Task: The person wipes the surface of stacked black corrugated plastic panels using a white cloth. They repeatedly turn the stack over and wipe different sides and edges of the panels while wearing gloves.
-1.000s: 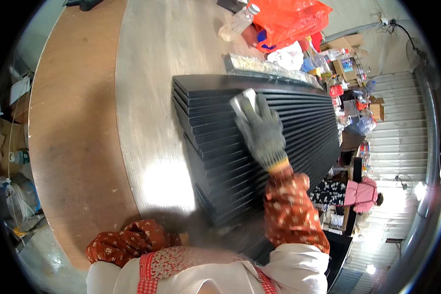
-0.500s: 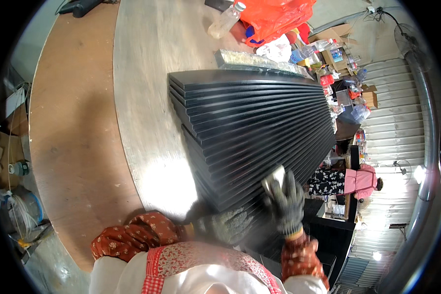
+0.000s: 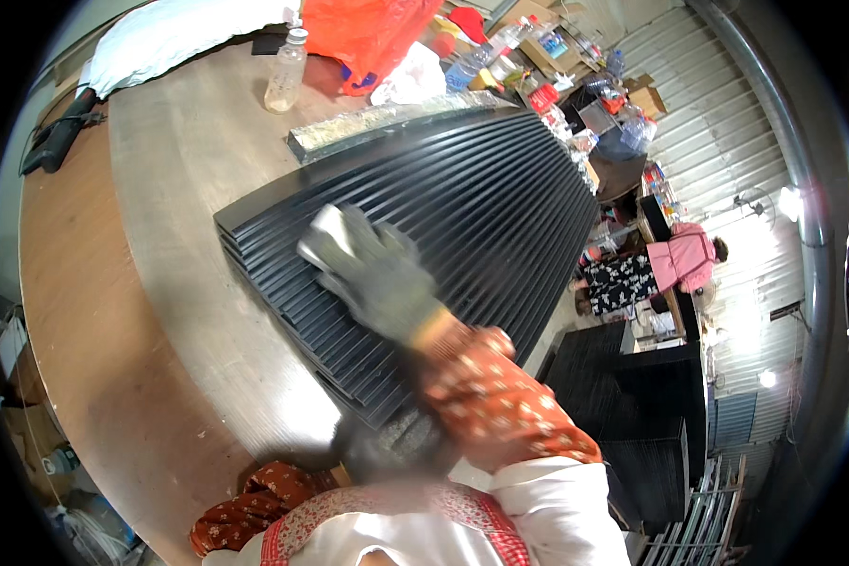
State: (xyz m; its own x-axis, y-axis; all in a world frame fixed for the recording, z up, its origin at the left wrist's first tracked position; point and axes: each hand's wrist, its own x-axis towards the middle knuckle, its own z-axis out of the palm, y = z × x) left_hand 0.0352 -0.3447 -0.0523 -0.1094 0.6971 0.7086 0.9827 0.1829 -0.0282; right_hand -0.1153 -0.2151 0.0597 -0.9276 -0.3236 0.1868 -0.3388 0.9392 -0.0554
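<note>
A row of long black strips (image 3: 443, 193) lies side by side across the table, their near ends staggered. My right hand (image 3: 377, 278), in a grey knitted glove, is over the left part of the strips. Its fingers are closed on a small pale block (image 3: 330, 236), which rests on or just above the strips; motion blurs its kind. My left hand (image 3: 373, 453), also gloved, is low by the near edge of the strips. It is dark and smeared, and its fingers do not show clearly.
A stone-like bar (image 3: 368, 130) lies along the far side of the strips. Beyond it are a clear bottle (image 3: 288, 71), a red plastic bag (image 3: 363, 38) and clutter. A black tool (image 3: 61, 137) lies far left. Black panels (image 3: 651, 453) stand at right; a person in pink (image 3: 679, 257) stands beyond.
My right hand has swept left and away from me across the strips with the pale block. The head view has shifted, so the table's far left shows more.
</note>
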